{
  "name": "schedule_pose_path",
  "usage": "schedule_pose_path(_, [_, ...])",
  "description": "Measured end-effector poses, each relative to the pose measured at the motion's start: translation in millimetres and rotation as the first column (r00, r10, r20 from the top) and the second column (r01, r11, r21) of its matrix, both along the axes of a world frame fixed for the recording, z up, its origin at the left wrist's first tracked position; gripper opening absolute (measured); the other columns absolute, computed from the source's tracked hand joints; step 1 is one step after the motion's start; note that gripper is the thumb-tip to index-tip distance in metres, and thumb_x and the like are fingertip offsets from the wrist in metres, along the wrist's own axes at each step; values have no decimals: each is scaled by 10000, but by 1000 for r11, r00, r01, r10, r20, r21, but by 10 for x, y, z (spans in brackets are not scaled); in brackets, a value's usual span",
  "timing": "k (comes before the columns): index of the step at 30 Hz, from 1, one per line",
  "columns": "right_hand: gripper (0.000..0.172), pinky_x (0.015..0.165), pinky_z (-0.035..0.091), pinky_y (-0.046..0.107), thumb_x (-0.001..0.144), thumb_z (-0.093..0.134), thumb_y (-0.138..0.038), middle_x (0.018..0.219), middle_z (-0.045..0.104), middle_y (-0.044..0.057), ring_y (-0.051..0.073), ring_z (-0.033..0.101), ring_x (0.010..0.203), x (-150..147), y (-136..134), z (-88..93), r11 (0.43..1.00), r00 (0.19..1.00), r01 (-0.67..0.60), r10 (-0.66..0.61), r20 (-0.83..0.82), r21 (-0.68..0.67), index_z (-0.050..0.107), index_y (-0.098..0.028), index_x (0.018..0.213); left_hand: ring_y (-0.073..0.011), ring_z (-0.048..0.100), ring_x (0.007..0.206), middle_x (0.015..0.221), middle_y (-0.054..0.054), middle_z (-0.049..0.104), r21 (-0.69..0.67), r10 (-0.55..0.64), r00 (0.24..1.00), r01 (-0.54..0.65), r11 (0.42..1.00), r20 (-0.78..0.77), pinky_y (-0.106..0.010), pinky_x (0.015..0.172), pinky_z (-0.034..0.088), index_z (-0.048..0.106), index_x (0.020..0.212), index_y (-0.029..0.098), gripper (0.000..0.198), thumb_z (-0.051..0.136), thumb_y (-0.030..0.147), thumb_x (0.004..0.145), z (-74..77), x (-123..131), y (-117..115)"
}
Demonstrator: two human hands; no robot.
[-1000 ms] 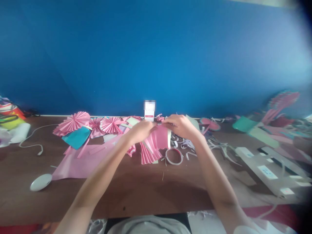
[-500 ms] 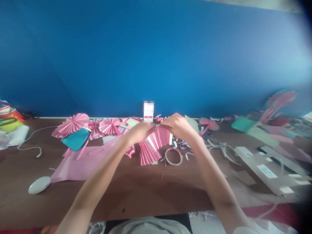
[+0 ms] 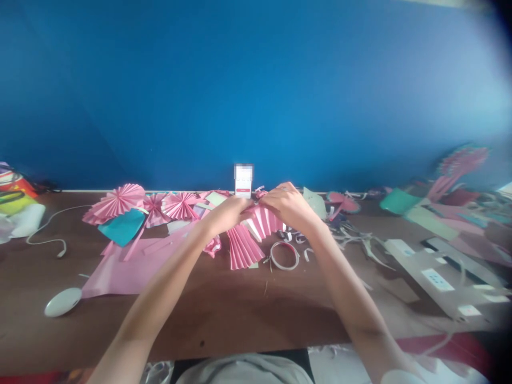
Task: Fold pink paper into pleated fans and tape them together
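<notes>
My left hand [image 3: 227, 214] and my right hand [image 3: 287, 205] are closed close together on the top of a pink pleated paper fan [image 3: 245, 242], which hangs down to the brown table [image 3: 224, 309]. The fan's pleats spread below my fingers. A white tape ring [image 3: 285, 255] lies just right of the fan. A flat pink paper sheet [image 3: 132, 264] lies to the left under my left forearm.
Finished pink paper rosettes [image 3: 120, 201] and a teal paper piece [image 3: 122, 226] lie at the back left. A white mouse [image 3: 63, 302] sits at the front left. A small white box [image 3: 243, 184] stands against the blue wall. White power strips [image 3: 436, 277] and paper scraps crowd the right.
The flat end of the pink paper has been gathered into more pleats under my hands. My hands have drawn closer together and slightly left.
</notes>
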State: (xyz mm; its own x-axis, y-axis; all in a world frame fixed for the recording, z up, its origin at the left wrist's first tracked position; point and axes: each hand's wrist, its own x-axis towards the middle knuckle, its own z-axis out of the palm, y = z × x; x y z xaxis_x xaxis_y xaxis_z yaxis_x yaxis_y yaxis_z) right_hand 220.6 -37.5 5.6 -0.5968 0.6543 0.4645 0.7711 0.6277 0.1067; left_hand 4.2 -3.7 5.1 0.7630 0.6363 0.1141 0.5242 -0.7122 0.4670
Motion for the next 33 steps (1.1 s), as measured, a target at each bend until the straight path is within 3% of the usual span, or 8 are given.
schedule_pose_path(5, [240, 880, 330, 345, 962, 464, -149, 763, 697, 21, 174, 609, 748, 27, 19, -6, 1000, 1000, -13, 13, -4, -10, 670, -205, 851, -214, 615, 833, 982, -109, 719, -17, -10, 1000, 10, 1000, 6, -312, 768, 400, 642, 1143, 174, 386, 339, 365, 996, -13, -13, 6])
schedule_pose_path(13, [205, 825, 321, 323, 996, 476, -221, 834, 714, 41, 183, 623, 804, -32, -9, -11, 1000, 1000, -6, 5, 18, 27, 659, -179, 913, -176, 636, 839, 1030, -94, 715, 34, -7, 993, 3, 999, 115, -274, 713, 399, 675, 1019, 163, 319, 380, 280, 990, -57, 1, 7])
schedule_pose_path(20, [210, 765, 303, 317, 989, 483, -193, 816, 708, 32, 172, 606, 782, -127, -55, -15, 999, 997, 47, -48, 65, 8, 670, -186, 896, -161, 617, 728, 923, -87, 717, 55, 10, 996, -15, 998, 84, -278, 649, 372, 654, 954, 143, 255, 438, 277, 968, -64, 21, 27])
schedule_pose_path(28, [231, 739, 357, 306, 992, 491, -235, 848, 727, 31, 182, 636, 833, -59, -28, -33, 999, 999, 38, -38, 7, -32, 706, -196, 916, -201, 642, 842, 1001, -95, 729, 49, 26, 998, -29, 998, 63, -299, 717, 395, 670, 1134, 198, 407, 323, 380, 1022, -55, 29, -11])
schedule_pose_path(33, [220, 744, 370, 310, 988, 497, -233, 861, 726, 42, 180, 635, 799, -60, -35, -23, 999, 998, 34, -33, 48, -19, 693, -186, 900, -207, 647, 868, 988, -94, 723, 63, 8, 997, -12, 998, 76, -298, 729, 406, 674, 1102, 184, 429, 305, 392, 1031, -54, 44, -4])
